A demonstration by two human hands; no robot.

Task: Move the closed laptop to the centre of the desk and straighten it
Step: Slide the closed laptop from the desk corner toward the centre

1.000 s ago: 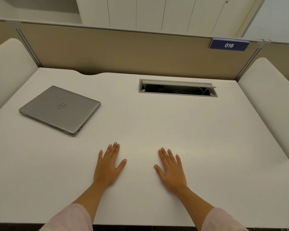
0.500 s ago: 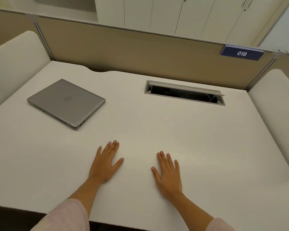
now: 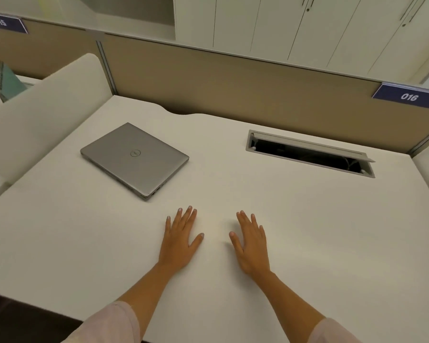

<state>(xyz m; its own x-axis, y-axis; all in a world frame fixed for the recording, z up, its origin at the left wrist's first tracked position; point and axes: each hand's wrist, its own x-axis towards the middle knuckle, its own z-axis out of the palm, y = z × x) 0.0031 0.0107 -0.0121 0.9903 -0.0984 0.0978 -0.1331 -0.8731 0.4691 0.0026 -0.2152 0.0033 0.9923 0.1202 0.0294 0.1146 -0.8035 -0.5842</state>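
Closed laptop point(image 3: 135, 159) lies skewed on desk point(image 3: 307, 231), far-left of both hands, untouched; left hand point(image 3: 180, 240) nearer it, right hand point(image 3: 252, 242) beside; both flat, palms down, fingers spread, holding nothing

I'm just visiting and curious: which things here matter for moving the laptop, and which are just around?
For the job: laptop, desk, left hand, right hand.

Just around: cable hatch, sign 016, green notebook.

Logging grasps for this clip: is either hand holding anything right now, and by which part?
Nothing is held. The left hand and right hand lie flat on the white desk, apart from the closed grey laptop.
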